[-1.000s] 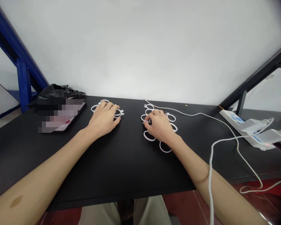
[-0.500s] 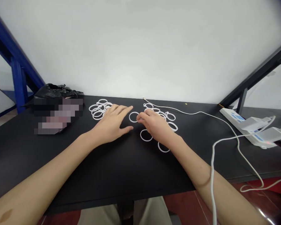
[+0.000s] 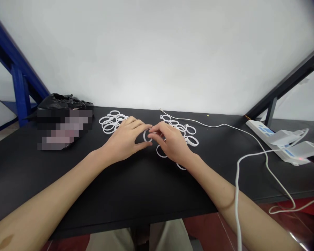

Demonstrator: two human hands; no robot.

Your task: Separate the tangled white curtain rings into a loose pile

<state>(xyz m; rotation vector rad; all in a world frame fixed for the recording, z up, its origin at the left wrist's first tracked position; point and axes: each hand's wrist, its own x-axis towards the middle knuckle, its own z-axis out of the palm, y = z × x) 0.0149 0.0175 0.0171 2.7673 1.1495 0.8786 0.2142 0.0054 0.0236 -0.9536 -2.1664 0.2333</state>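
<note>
**A:** Where is the thin white plastic ring [image 3: 146, 136] right now?

**B:** It's pinched from both sides. The left hand [image 3: 125, 138] has thumb and forefinger closed on its left rim, and the right hand [image 3: 172, 142] has its fingertips closed on the right rim. I can't tell whether the ring is lifted off the black tabletop [image 3: 120, 190].

**A:** What's around that ring?

**B:** A heap of white rings [image 3: 110, 122] lies to its left, behind the left hand. A scatter of white rings [image 3: 190, 135] lies to its right, partly under the right wrist. A white cable [image 3: 225, 126] runs off further right.

**A:** What could go wrong?

**B:** I'd guess the ring is springy, so an uneven squeeze could flick it out of both grips. The right wrist could also drag on the scatter and knock those rings apart. And the cable hangs against the right forearm, so it could snag.
</note>
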